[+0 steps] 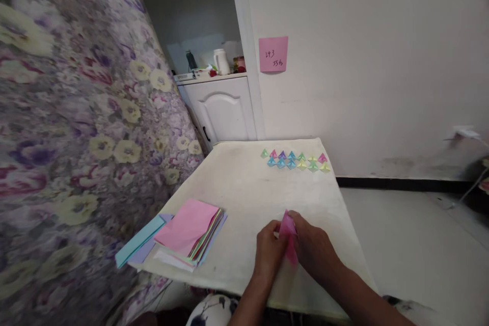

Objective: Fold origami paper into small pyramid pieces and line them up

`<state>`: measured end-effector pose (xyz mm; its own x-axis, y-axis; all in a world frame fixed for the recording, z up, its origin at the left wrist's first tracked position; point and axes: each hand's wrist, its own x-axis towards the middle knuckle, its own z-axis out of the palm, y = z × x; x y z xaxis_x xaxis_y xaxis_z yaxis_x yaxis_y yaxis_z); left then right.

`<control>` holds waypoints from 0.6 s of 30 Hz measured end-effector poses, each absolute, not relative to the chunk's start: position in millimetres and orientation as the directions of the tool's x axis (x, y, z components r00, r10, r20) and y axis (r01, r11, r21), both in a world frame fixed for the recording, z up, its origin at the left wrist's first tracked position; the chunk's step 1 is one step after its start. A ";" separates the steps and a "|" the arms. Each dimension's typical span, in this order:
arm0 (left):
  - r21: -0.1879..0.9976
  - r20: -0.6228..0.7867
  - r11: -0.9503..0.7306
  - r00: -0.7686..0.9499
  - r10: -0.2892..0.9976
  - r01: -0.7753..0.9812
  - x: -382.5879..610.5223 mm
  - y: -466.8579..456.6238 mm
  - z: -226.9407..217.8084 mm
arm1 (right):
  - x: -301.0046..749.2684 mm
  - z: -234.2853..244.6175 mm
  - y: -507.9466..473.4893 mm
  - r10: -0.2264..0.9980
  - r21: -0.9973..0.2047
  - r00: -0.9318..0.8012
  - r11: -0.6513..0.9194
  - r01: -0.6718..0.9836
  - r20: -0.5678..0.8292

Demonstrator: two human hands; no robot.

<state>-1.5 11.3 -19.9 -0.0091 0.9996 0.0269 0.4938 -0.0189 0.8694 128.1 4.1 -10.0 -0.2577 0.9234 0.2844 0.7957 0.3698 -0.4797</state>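
Observation:
A pink sheet of folding paper (289, 250), partly folded, stands between my two hands above the near right part of the table. My left hand (268, 250) pinches its left side, with thumb and fingers closed on it. Gripping the upper right edge is my right hand (314, 244), its fingers bent around the paper. Parts of the sheet are hidden behind the fingers. At the table's far right, small folded paper pieces (291, 163) in several colours stand in two rows. To the left lies a stack of coloured paper (188, 226) with a pink sheet on top.
The cream-covered table (237, 183) reaches the wall. Folded turquoise paper (139, 240) overhangs its left edge. A floral curtain (95, 112) hangs close on the left. A pink note (273, 54) is stuck to the wall. Behind stands a white cabinet (221, 112) carrying a white jug (221, 61).

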 end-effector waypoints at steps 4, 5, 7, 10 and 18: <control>0.851 0.044 -0.020 -0.033 0.998 0.524 -3.8 14.5 -23.8 | 128.9 -13.8 4.4 0.913 -0.464 -0.269 0.390 0.795 0.307; 0.850 0.043 -0.017 -0.038 0.998 0.527 -4.8 15.0 -24.6 | 129.2 -14.1 4.5 0.919 -0.467 -0.258 0.376 0.800 0.298; 0.850 0.047 -0.018 -0.042 0.998 0.527 -6.2 15.3 -25.4 | 129.7 -14.4 5.1 0.936 -0.491 -0.217 0.331 0.805 0.276; 0.859 0.066 -0.039 -0.035 0.997 0.510 -6.2 14.4 -24.0 | 129.2 -15.3 7.2 0.953 -0.573 -0.166 0.286 0.768 0.254; 0.905 0.082 -0.079 0.011 0.997 0.417 -8.5 11.5 -18.7 | 127.6 -15.9 13.3 0.965 -0.683 -0.137 0.254 0.685 0.222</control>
